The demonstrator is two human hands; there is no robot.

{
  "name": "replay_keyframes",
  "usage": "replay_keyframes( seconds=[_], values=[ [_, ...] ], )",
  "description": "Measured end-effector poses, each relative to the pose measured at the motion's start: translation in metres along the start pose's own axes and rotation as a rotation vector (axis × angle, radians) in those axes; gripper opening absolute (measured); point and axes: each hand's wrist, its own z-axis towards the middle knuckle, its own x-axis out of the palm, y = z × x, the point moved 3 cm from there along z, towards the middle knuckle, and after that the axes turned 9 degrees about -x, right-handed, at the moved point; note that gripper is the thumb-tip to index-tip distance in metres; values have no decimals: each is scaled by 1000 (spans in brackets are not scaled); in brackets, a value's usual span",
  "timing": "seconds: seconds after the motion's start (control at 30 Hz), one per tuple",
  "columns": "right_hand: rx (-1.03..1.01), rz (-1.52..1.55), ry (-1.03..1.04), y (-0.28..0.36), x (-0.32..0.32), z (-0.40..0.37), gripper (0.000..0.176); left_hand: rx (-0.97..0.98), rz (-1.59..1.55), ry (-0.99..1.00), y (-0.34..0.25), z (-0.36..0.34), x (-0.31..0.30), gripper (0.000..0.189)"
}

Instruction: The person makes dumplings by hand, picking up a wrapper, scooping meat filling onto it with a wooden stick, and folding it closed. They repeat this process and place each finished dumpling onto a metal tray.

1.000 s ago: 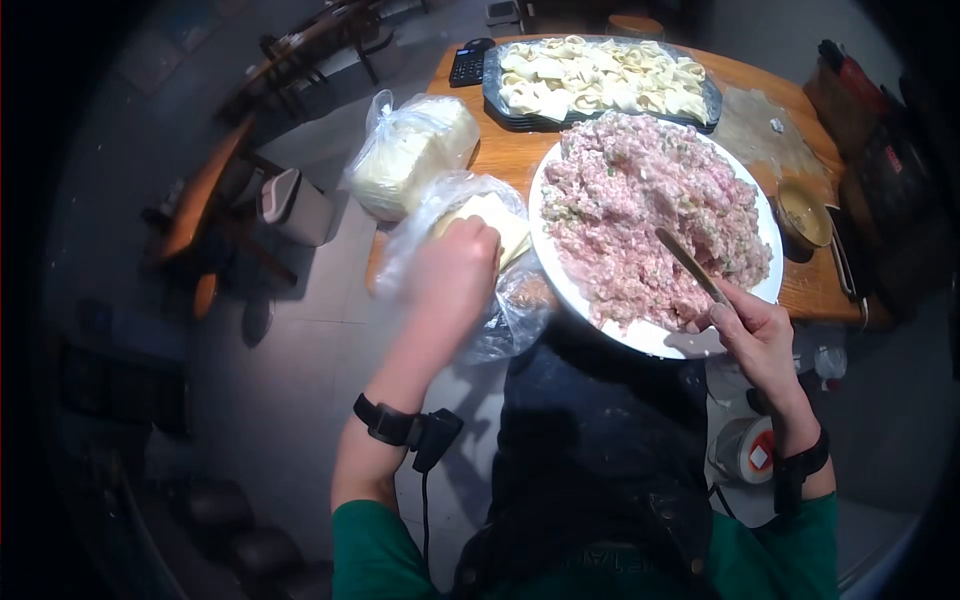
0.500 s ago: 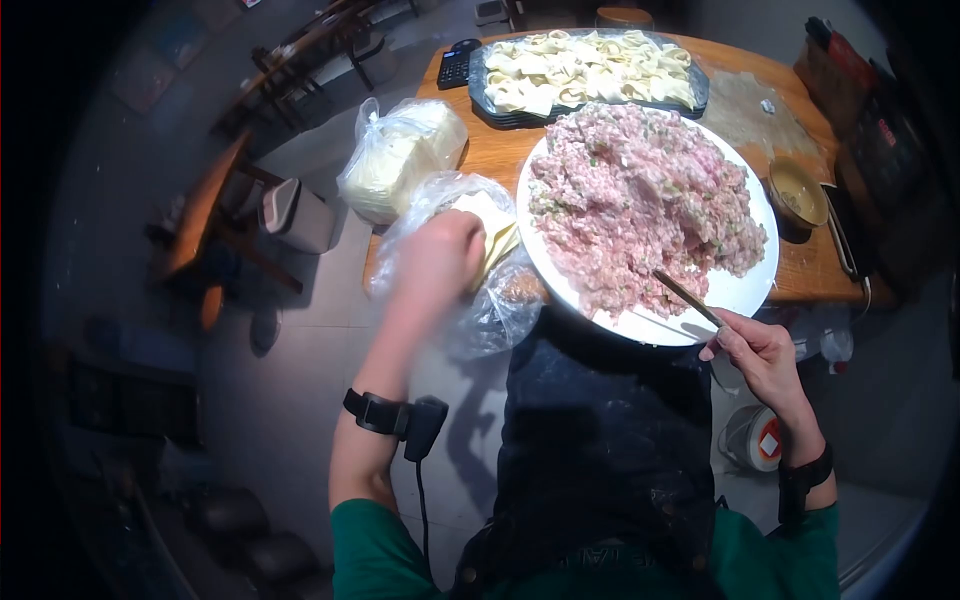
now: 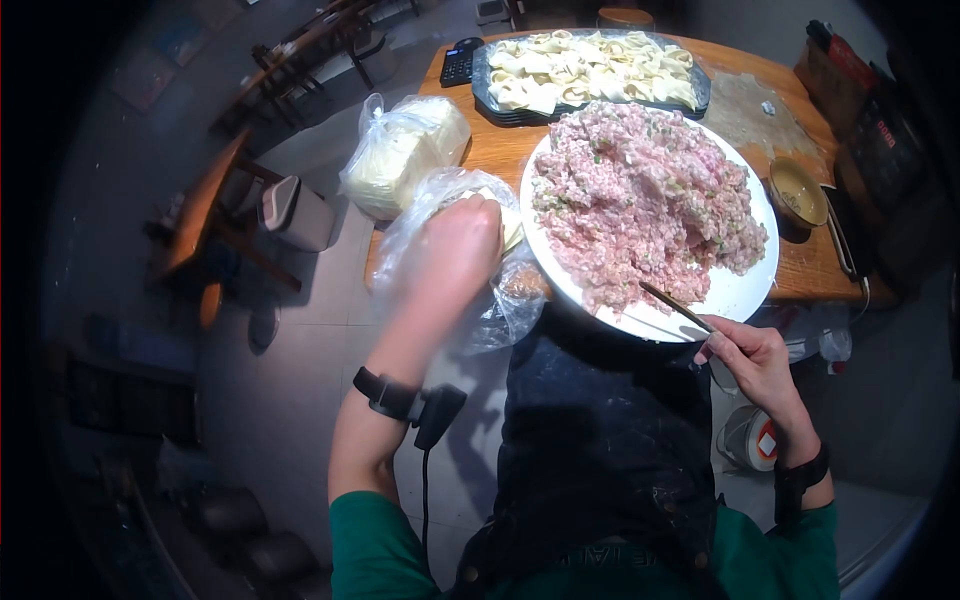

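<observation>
The left hand (image 3: 462, 240), blurred, hides most of the pale sheets (image 3: 512, 230), so its grip is hard to tell, and the bottom edge crops both green sleeves (image 3: 378, 545).

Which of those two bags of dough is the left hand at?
The nearer bag, beside the white plate: the left hand is over it. The farther bag has no hand on it.

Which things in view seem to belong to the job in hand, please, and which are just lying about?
Likely part of it: minced mixture, white plate, flat stick in the right hand, pale sheets at the left hand, tray, folded pieces.

Apparently just about: keypad device, bucket, bin.
</observation>
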Motion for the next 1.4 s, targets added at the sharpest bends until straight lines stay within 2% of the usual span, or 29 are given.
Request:
replay_keyframes(
  seconds=[0.07,0.13,0.17,0.23,0.27,0.3,0.37,0.43,0.5,0.53,0.63,0.7,0.73,0.8,0.83,0.9,0.97,1.03,1.1,1.17,1.23,1.27,1.3,1.33,1.37,1.4],
  values=[
    [-2,-21,4,4,1,0,27,15,3,-23,1,0,-2,10],
    [-1,-39,5,5,0,-2,27,-137,-160,42,9,0,-9,12],
    [-5,-37,6,4,-1,-3,26,-135,-160,44,11,0,-11,12],
    [-8,-33,7,4,0,-2,26,-354,-475,-11,26,-2,-15,12],
    [-18,-25,22,4,1,-1,26,-429,-551,30,33,-3,-15,12],
    [-29,-17,38,4,2,1,26,-430,-550,30,41,-3,-11,12],
    [-69,-43,58,7,6,5,26,-503,-797,22,59,-2,1,11],
    [-108,-73,79,11,10,9,26,-501,-848,92,71,-2,6,12],
    [-183,-96,93,16,14,13,26,-620,-1219,86,73,-2,2,18],
    [-182,-98,94,17,16,15,26,-682,-1256,48,73,-2,0,19],
    [-246,-135,91,26,22,26,29,-630,-1232,19,85,-5,7,19],
    [-574,-572,135,52,33,43,35,-610,-1193,24,80,-7,6,18],
    [-573,-572,128,61,40,53,35,-591,-1153,24,77,-7,4,18],
    [-737,-792,197,81,59,75,37,-592,-1171,26,74,-5,2,17],
    [-741,-791,192,85,68,88,37,-602,-1191,29,74,-5,1,17],
    [-948,-939,158,85,90,112,32,-599,-1214,20,73,-7,-4,18],
    [-958,-962,179,79,106,134,33,-598,-1240,17,76,-9,-11,18],
    [-963,-985,205,75,113,148,33,-679,-1359,89,86,-13,-18,18],
    [-856,-1003,310,70,117,158,37,-648,-1611,19,89,-16,-31,16],
    [-836,-1018,325,68,118,159,37,-508,-1895,50,112,-21,-35,14],
    [-816,-1035,345,57,118,161,37,-683,-1996,-132,108,-23,-57,11],
    [-936,-967,246,54,117,160,37,-537,-2198,-21,111,-21,-68,17],
    [-1050,-896,143,51,114,159,37,-604,-2302,-127,110,-28,-70,28],
    [-1041,-903,143,44,109,159,37,-499,-2385,-64,105,-32,-74,33],
    [-945,-931,149,54,102,157,36,-393,-2468,7,100,-38,-76,40],
    [-844,-961,155,62,93,153,35,-398,-2484,28,90,-44,-78,40]
  ],
)
